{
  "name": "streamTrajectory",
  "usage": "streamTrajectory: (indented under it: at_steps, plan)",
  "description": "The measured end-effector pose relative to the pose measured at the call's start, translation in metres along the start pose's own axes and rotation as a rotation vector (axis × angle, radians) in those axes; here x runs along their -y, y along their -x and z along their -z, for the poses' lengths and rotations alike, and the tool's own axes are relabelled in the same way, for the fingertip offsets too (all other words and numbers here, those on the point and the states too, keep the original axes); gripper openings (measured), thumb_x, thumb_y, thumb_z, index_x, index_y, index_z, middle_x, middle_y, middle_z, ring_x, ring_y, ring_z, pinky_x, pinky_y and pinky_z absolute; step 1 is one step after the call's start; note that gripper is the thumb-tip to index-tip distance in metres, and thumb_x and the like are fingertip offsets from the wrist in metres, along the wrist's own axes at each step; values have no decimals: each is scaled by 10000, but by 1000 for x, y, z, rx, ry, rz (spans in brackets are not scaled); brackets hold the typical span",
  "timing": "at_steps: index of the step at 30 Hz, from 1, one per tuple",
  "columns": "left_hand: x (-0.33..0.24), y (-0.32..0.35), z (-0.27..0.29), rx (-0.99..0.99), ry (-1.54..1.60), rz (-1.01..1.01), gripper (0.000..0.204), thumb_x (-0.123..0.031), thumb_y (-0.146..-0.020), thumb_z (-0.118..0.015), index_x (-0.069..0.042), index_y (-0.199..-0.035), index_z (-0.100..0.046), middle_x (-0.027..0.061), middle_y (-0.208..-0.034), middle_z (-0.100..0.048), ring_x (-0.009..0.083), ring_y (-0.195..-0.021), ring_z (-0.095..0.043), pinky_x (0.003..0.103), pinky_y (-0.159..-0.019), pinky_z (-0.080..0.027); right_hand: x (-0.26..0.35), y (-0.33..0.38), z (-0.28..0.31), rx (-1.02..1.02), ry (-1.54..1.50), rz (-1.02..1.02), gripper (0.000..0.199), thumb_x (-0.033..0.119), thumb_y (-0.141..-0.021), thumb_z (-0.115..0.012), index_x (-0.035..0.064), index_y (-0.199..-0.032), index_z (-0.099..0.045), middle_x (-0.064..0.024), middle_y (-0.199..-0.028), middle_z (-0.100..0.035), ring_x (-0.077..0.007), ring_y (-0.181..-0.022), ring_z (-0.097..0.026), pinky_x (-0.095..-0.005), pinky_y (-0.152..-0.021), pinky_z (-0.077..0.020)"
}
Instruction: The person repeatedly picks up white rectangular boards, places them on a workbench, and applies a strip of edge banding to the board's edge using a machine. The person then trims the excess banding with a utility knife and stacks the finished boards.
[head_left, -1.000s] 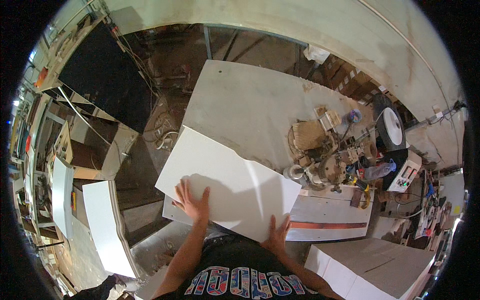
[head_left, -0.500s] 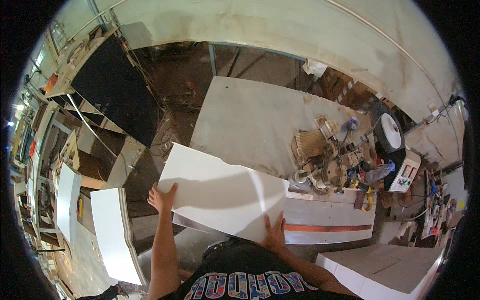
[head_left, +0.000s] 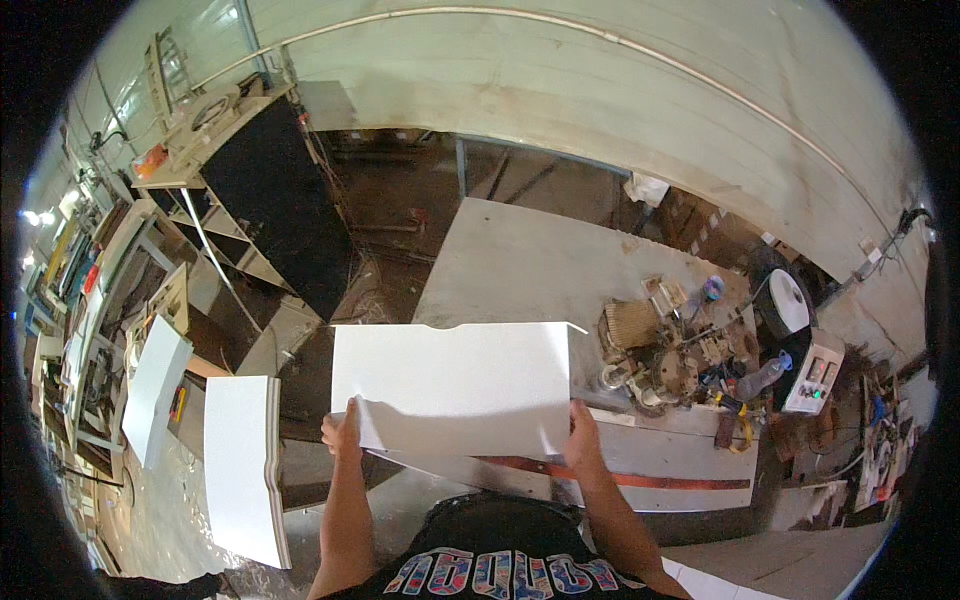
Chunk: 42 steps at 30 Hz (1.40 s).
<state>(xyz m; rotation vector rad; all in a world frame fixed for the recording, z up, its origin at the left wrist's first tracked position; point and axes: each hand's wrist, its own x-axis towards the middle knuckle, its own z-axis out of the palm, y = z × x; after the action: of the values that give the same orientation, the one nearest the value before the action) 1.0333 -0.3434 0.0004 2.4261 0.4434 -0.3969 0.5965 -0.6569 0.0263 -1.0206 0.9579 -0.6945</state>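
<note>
A white rectangular panel (head_left: 450,375) with a shallow notch in its far edge lies level before me, over the near part of the grey worktable. My left hand (head_left: 342,432) grips its near left corner, thumb on top and fingers underneath. At the right edge, my right hand (head_left: 581,434) is closed around the panel's side, its fingers partly hidden. A short thin strip (head_left: 578,328) juts out past the far right corner.
A machine with a round metal head (head_left: 673,375) sits on the grey worktable (head_left: 520,260), beside a white reel (head_left: 788,300) and a control box (head_left: 814,372). Stacked white panels (head_left: 240,470) stand at left, near a black-sided shelf (head_left: 275,200). An orange-brown strip (head_left: 650,481) runs along the table's front.
The panel has turned from a slant to nearly square with me. My right hand has moved from its near edge to its right side. The view has shifted, and the surroundings appear lower.
</note>
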Motion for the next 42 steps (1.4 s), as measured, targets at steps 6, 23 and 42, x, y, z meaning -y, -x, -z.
streamTrajectory:
  at_steps: [6, 23, 42]
  plan:
    - [18, -1, -23, 60, 561, -131, 972, -814, -1026, -604, -5, -1565, -602, 227, -1547, -583, 398, -1442, -522, 555, -1186, -434, 26, 15, 40, -205, -624, -121, 467, 449, -1175, -508, 56, -1363, -677, -132, -1378, -709, -295, -1327, -635, -458, -1193, -466]
    - [-39, 186, -165, 752, 1048, -566, 977, -750, -1170, -276, -50, -1824, -86, 123, -1904, -98, 286, -1735, -121, 457, -1400, -75, 19, 67, 282, -567, -719, 278, 500, 557, -1122, -544, 159, -1382, -698, -41, -1274, -765, -312, -1183, -741, -534, -1035, -612]
    - [-147, 339, -4, 329, 767, -648, 573, -471, -1208, -514, 79, -1298, -646, 180, -1234, -649, 265, -1183, -597, 392, -1067, -467, 46, 88, 392, -658, -838, 315, 400, 461, -1115, -576, 98, -1219, -709, -46, -1099, -758, -270, -1011, -731, -448, -850, -591]
